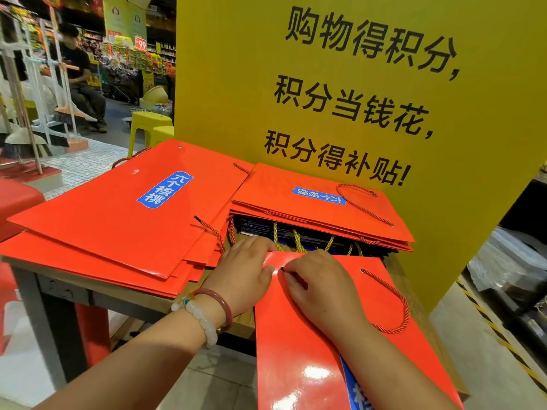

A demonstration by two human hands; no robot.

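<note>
Bag (325, 365), red, lies flat over the table (118, 291) near edge. Left hand (242, 273) grips its top corner, thumb on top. Right hand (319, 288) fingers are pinched narrow at the eyelet (282, 269) — on a cord end, I judge. I'd keep that corner pinned flat and feed straight through — stacked bags (319, 214) crowd just behind.

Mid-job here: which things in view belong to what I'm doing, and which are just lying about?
In hand: front bag, held at its corner by the left hand; its cord, pinched by the right hand at the bag's hole.
Lying about: left bag stack, rear bag stack, yellow sign, table, stools.
</note>
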